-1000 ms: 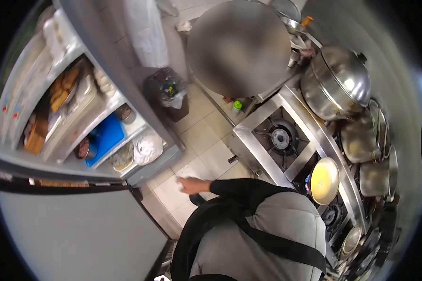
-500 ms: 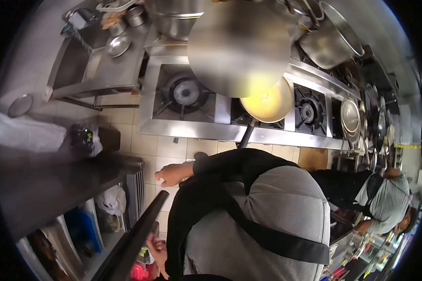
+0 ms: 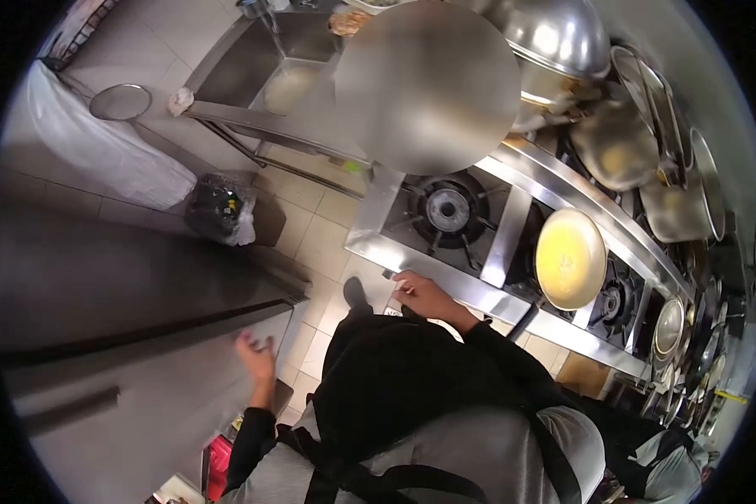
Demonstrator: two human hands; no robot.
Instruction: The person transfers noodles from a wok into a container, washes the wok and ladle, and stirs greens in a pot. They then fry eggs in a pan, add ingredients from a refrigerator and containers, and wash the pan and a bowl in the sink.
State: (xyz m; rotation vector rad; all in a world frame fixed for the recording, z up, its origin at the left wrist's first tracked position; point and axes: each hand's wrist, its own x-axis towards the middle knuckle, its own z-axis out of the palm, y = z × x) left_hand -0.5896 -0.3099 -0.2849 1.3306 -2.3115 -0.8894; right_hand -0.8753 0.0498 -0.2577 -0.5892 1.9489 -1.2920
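Observation:
My left hand (image 3: 258,357) is beside the grey steel door (image 3: 143,403) of a low refrigerated cabinet, fingers spread and nothing held. The door is closed, hiding the shelves behind it. In front of the gas stove's steel front edge (image 3: 445,267), my right hand (image 3: 430,299) hangs with loosely bent fingers apart. Nothing shows in it. On one burner sits a light-coloured frying pan (image 3: 603,252) with yellow liquid (image 3: 568,256) in it, its dark handle (image 3: 522,322) pointing toward my body. A bare burner (image 3: 448,210) lies left of the pan.
Water runs from a tap into a sink (image 3: 227,71) at upper left. A bagged bin (image 3: 218,210) stands on the tiled floor. Large pots (image 3: 554,38) line the stove's back, strainers (image 3: 669,328) its right end. Another person (image 3: 664,458) is at lower right. A blurred disc hides the upper middle.
The cabinet door has swung shut over its shelves. My left hand has come up beside it. My right hand is now by the stove's front edge, and my view has turned left.

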